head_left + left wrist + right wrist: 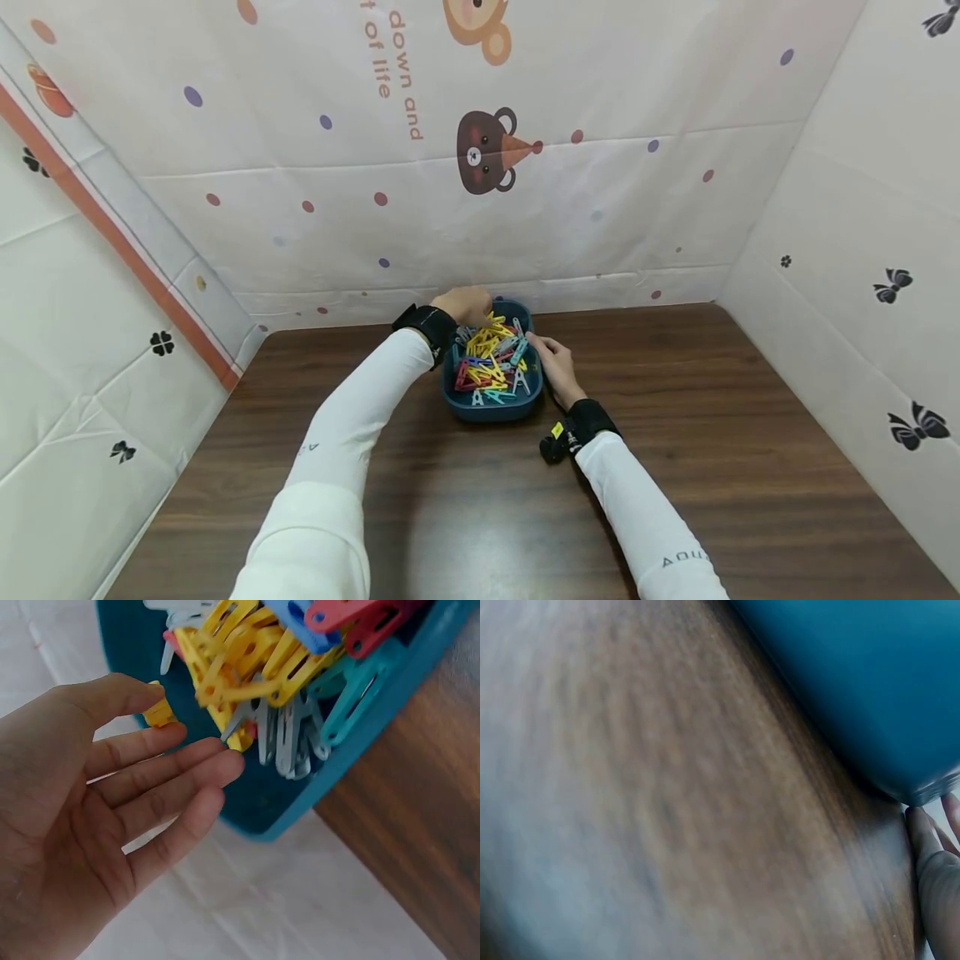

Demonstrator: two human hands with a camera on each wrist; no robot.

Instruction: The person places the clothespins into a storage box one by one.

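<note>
Sleeves: two white sleeves (352, 433) fill the near edge of the head view and run forward over the desk (750, 467), each ending in a black wrist strap.
Left hand: the left hand (467, 305) is at the far left rim of the tub; in its wrist view the palm faces up and the fingers (172, 776) lie fairly straight.
Left grip: thumb and forefinger pinch a yellow peg (160, 712) at the tub's edge, while the other fingers reach just short of the pile.
Right hand: the right hand (557, 367) lies against the right side of the tub, fingers stretched along the rim.
Right grip: relaxed and flat, holding nothing; the wrist view is blurred, showing only fingertips (924, 834) beside the tub's outer wall.
Tub: a dark teal plastic tub (491, 408) stands on the desk toward the back, close to the rear curtain, between the two hands.
Pegs: a loose heap of clothes pegs (495, 358) fills the tub, yellow ones most of all, mixed with red, blue, teal and pale grey.
Desk: dark brown wood grain, wide on both sides of the tub.
Backdrop: printed cloth (480, 150) hangs behind and at both sides, with a brown bear face, coloured dots and black bows.
</note>
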